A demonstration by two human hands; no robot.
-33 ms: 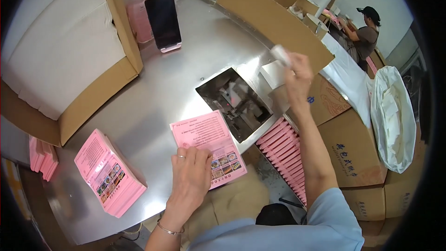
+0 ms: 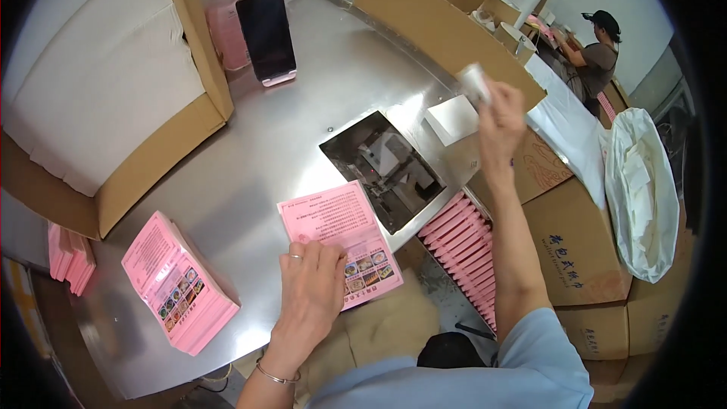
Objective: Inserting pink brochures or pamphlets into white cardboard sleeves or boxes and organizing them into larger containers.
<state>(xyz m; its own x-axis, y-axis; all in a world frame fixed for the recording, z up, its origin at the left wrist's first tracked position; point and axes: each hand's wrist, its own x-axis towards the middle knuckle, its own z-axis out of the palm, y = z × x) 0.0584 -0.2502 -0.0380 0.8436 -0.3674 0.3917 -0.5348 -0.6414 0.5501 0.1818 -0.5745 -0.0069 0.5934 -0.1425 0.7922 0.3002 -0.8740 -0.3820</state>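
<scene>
My left hand lies on a pink printed sheet, its fingers curled together and pressing on the sheet's left side near the table's front edge. Raised at the right, my right hand grips a small white folded tissue, which is slightly blurred. Below that hand, a flat white piece rests at the table's right edge. Between my hands is a rectangular opening in the metal table, with machine parts and a white piece inside. A stack of matching pink printed sheets stands to the left.
A cardboard box with white stacks fills the far left. A phone stands upright at the back. Pink packs sit in a row below the table's right edge, beside cardboard cartons. A co-worker is at the back right.
My right hand has moved a little to the right with the white tissue, uncovering more of the flat white piece. Parts inside the opening have shifted. My left hand stays put.
</scene>
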